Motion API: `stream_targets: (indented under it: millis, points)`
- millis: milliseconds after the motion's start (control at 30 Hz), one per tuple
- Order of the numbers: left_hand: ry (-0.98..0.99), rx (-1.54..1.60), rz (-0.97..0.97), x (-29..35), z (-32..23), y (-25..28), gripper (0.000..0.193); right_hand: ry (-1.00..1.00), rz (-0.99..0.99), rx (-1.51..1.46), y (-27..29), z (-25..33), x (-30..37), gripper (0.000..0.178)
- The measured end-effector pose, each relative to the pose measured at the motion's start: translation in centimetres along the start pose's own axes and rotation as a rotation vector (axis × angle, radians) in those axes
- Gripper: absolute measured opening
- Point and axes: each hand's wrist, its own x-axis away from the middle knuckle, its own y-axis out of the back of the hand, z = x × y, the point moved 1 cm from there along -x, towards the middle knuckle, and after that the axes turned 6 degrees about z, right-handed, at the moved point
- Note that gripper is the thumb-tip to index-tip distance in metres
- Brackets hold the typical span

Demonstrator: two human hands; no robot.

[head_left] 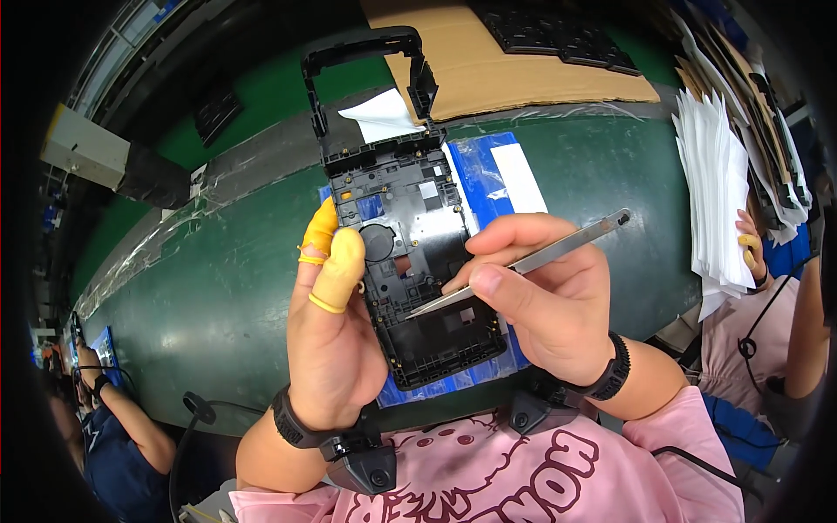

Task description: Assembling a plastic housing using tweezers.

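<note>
A black plastic device housing (410,196) with ribs, brass inserts and a handle-like loop at its far end is held up before me. My left hand (336,305) grips its left edge; the thumb and a finger wear yellow finger cots. Pinched in my right hand (545,296) is a pair of metal tweezers (571,242). Their pointed tip reaches the inner face of the housing near its lower end. Whether anything sits between the tips is too small to tell.
Beneath the housing, a blue plastic-covered pad (484,166) lies on the green table (602,166). Cardboard (462,78) with black parts (558,37) lies beyond. At right, another person's hand (748,244) touches stacked white sheets (711,174). Another person's arm (131,418) shows at left.
</note>
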Motion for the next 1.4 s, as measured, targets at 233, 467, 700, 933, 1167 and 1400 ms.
stream_targets:
  millis: [233,467,700,933,1167,1400]
  points:
    - [0.053,-0.175,0.039,0.4,-0.4,-0.3,0.082,0.044,-0.02,-0.019,0.3,-0.6,-0.2,0.02]
    - [-0.087,-0.269,0.061,0.5,-0.6,-0.3,0.086,0.122,-0.142,-0.097,1.7,1.9,-0.3,0.019]
    - [-0.226,-0.137,0.088,0.0,-2.1,0.2,0.07,-0.065,-0.287,0.211,3.5,1.3,3.4,0.018]
    - [-0.226,-0.043,-0.002,-0.7,-1.4,1.3,0.034,-0.143,-0.221,0.185,3.9,-0.1,3.5,0.017]
    - [-0.098,0.014,-0.028,-0.9,-0.9,1.3,0.035,-0.173,-0.195,0.18,3.5,0.1,3.5,0.019]
    - [-0.1,-0.03,-0.012,-0.6,-0.8,0.8,0.036,-0.151,-0.183,0.205,3.8,-0.1,3.5,0.018]
